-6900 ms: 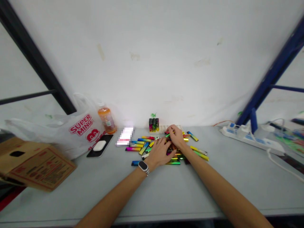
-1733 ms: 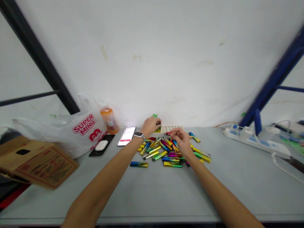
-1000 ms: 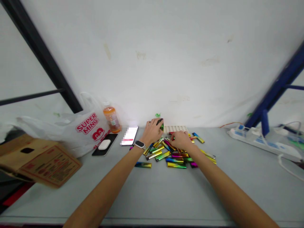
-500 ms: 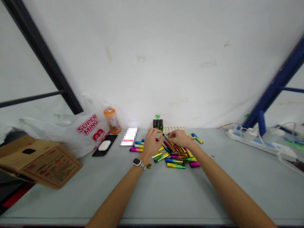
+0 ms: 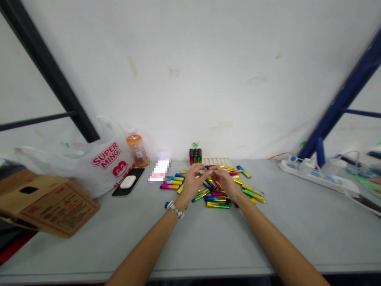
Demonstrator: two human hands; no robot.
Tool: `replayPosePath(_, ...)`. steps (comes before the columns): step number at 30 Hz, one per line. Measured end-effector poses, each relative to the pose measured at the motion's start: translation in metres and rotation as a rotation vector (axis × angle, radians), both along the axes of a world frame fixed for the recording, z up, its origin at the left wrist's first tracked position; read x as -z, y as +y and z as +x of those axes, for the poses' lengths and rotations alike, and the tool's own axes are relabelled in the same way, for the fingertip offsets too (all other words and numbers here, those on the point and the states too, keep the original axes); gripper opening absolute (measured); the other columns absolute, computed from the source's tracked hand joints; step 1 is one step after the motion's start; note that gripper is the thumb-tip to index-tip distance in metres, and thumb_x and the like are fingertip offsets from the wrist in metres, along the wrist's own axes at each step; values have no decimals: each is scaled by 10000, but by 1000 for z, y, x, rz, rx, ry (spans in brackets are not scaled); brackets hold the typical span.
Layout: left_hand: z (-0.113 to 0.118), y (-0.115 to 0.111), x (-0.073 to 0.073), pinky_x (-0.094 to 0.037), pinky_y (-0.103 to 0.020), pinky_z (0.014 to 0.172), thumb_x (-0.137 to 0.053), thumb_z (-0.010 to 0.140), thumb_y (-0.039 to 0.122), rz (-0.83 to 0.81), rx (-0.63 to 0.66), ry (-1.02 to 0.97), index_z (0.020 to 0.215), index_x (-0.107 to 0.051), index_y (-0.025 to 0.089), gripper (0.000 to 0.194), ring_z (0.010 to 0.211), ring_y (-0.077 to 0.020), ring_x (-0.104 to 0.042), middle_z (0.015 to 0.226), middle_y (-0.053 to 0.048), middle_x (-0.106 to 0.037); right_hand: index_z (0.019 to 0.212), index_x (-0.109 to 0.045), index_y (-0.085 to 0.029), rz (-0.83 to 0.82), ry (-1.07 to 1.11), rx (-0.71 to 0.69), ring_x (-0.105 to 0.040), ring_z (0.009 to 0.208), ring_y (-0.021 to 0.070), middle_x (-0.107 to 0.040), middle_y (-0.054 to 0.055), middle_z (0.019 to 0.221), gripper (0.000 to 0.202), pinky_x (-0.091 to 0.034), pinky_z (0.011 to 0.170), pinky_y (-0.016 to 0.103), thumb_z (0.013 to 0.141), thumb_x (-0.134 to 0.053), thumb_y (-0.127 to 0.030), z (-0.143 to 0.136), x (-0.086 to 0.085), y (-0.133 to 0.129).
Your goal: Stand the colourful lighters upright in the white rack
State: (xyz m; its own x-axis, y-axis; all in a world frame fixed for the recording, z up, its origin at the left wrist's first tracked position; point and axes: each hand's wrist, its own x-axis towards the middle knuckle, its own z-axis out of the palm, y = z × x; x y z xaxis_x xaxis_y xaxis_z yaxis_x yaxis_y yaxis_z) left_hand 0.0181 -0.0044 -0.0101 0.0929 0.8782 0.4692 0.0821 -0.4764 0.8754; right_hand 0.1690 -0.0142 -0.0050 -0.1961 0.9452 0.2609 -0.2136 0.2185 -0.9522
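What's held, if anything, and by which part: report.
Seemingly a lighter, its dark end between the left grip and right grip; exact hold point cannot be told.

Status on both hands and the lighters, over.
Left hand and right hand close together at a dark-ended piece, mostly hidden, grip unclear. Loose lighters strewn beneath and around. Upright lighters grouped just beyond.

- Your left hand (image 5: pixel 193 184) and right hand (image 5: pixel 225 182) face each other, fingers curled, fingertips close together.
- Your bare forearms (image 5: pixel 149 243) reach forward, slanting inward.
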Motion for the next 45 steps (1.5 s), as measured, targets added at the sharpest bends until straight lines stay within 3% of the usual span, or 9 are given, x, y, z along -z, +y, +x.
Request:
replayPosePath(2, 1, -5, -3, -505, -316, 878, -751, 769, 394, 37, 18, 25, 835, -741, 162, 242, 1029, -208, -605, 1109, -91, -618, 772, -617, -213, -109, 113, -110, -541, 661, 165, -593, 4, 679, 389, -439, 594, 272, 788, -585, -600, -8, -1, -5)
replayPosePath(4, 3, -9, -5, -480, -346, 951, -743, 781, 358, 63, 33, 66, 806, -741, 163, 197, 1045, -209, -601, 1116, -95, -614, 667, -542, -214, -224, 128, -190, -417, 484, 131, -464, -26, 513, 509, -359, 463, 252, 794, -510, -705, -16, -1, -11)
replayPosePath(7, 5, -10, -1, -456, -365, 991, -741, 784, 301, 114, 43, 106, 865, -740, 177, 148, 1058, -209, -596, 1081, -88, -632, 559, -373, -228, -388, 153, -165, -164, 386, 77, -255, -78, 418, 602, -147, 374, 224, 761, -473, -786, -24, 2, -18)
replayPosePath(9, 6, -9, 3, -459, -367, 986, -750, 768, 266, 141, 41, 117, 934, -730, 183, 186, 1067, -210, -595, 1075, -86, -640, 546, -313, -231, -462, 177, -104, -100, 388, 66, -203, -86, 410, 612, -67, 382, 222, 754, -478, -783, -28, 4, -20)
replayPosePath(15, 6, -6, 11, -507, -315, 866, -690, 776, 165, 141, 85, 134, 936, -710, 172, 161, 1027, -198, -606, 1093, -91, -634, 577, -353, -233, -460, 142, 136, -156, 352, 73, -251, -79, 403, 481, -81, 358, 211, 844, -441, -624, -36, 4, -20)
replayPosePath(26, 6, -9, 6, -495, -286, 811, -676, 792, 178, 121, 97, 155, 898, -722, 168, 116, 974, -183, -616, 1043, -84, -665, 593, -344, -231, -467, 147, 209, -181, 343, 77, -265, -80, 401, 408, -119, 344, 193, 886, -381, -512, -39, 8, -20)
replayPosePath(31, 7, -11, 5, -484, -297, 867, -696, 785, 203, 114, 93, 139, 815, -716, 164, 53, 988, -182, -611, 1031, -78, -668, 577, -311, -232, -514, 168, 185, -131, 371, 69, -224, -84, 411, 475, -73, 369, 203, 861, -431, -594, -38, 8, -20)
replayPosePath(38, 7, -10, 7, -486, -327, 910, -737, 787, 329, 96, 82, 74, 803, -713, 163, 168, 998, -191, -618, 1033, -93, -662, 516, -269, -228, -528, 310, -42, -84, 379, 54, -195, -84, 404, 634, -24, 394, 224, 785, -457, -770, -30, 5, -20)
replayPosePath(45, 6, -6, 11, -509, -320, 866, -723, 804, 362, 71, 101, 67, 812, -736, 167, 196, 964, -188, -631, 1037, -93, -663, 500, -306, -227, -538, 224, 71, -114, 356, 57, -208, -79, 393, 595, -43, 376, 226, 818, -466, -703, -32, 1, -20)
